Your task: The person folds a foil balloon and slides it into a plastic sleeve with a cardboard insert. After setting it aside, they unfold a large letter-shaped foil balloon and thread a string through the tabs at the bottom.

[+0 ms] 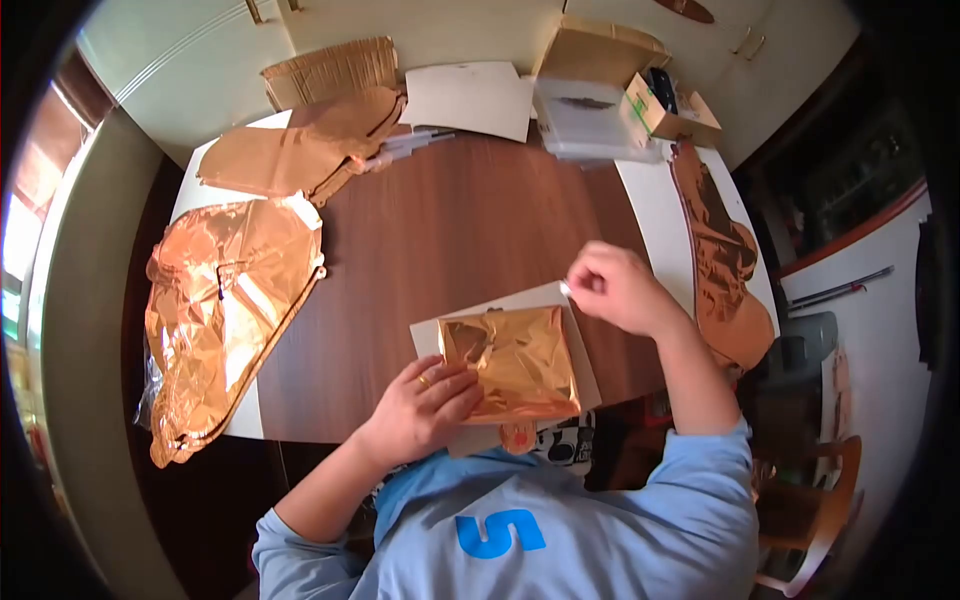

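A folded gold foil balloon (520, 360) lies as a creased rectangle on a white sheet of card (578, 325) at the table's near edge. My left hand (425, 405) rests on the foil's left side, fingers laid over it. Beyond the card's upper right corner, my right hand (622, 290) is closed in a pinch, with a tiny white piece (566, 288) showing at the fingertips. What exactly this piece is, I cannot make out.
Large flat gold foil balloons lie at the left (235, 290), back left (290, 155) and right (720, 250) of the wooden table (450, 230). At the back are a white sheet (468, 98), a clear plastic box (590, 125) and a small open carton (655, 115).
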Tool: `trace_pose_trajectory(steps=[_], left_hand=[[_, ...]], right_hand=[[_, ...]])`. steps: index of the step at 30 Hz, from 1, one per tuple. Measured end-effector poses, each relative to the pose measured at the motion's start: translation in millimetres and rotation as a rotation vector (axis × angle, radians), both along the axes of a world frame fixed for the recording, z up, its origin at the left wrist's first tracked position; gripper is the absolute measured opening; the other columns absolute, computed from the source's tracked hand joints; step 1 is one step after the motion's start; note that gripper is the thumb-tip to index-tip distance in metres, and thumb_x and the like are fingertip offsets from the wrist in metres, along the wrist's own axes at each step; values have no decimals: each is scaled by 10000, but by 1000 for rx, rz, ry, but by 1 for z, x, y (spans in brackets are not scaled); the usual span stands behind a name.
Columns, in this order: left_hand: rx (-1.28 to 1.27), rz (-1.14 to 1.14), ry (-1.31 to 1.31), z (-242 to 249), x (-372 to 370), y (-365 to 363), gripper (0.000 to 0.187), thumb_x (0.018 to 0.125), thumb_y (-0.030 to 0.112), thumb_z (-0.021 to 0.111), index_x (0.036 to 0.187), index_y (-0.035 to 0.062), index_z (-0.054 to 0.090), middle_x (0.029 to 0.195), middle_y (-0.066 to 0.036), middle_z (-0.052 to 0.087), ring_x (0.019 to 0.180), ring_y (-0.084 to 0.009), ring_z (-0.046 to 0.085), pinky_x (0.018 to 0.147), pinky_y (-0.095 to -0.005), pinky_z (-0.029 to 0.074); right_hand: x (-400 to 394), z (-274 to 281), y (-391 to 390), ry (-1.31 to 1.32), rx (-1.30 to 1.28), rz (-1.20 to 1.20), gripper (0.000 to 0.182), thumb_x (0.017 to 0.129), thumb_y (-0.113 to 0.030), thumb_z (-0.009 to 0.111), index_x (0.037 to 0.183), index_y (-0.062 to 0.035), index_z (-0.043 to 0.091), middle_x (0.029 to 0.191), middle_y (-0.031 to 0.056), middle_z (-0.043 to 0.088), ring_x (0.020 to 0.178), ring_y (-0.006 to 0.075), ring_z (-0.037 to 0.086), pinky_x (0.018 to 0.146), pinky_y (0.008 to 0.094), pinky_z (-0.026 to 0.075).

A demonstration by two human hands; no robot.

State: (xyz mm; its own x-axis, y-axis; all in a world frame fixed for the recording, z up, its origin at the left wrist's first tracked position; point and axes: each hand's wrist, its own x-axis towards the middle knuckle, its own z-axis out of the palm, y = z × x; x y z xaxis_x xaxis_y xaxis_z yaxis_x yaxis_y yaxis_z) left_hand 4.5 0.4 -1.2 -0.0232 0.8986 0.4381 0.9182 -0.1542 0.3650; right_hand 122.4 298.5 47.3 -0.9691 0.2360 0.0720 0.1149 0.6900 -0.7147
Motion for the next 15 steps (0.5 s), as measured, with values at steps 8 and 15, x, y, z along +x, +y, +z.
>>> trace_pose_trajectory(steps=[8,15], left_hand=[[16,8,-199,31,-8,8,237,763,42,702,999,43,692,987,-111,719,938,-270,691,911,-427,521],[16,88,-256,59,-4,19,158,812,50,701,951,-26,700,846,-162,703,806,-348,678,776,-395,542]], right_hand=[[109,25,-81,37,-195,317,84,768,-19,701,779,-54,626,779,55,622,723,229,631,670,335,497],[67,-33,-121,238,318,-21,577,744,-150,765,1268,-33,555,1111,126,637,995,313,600,979,463,403]])
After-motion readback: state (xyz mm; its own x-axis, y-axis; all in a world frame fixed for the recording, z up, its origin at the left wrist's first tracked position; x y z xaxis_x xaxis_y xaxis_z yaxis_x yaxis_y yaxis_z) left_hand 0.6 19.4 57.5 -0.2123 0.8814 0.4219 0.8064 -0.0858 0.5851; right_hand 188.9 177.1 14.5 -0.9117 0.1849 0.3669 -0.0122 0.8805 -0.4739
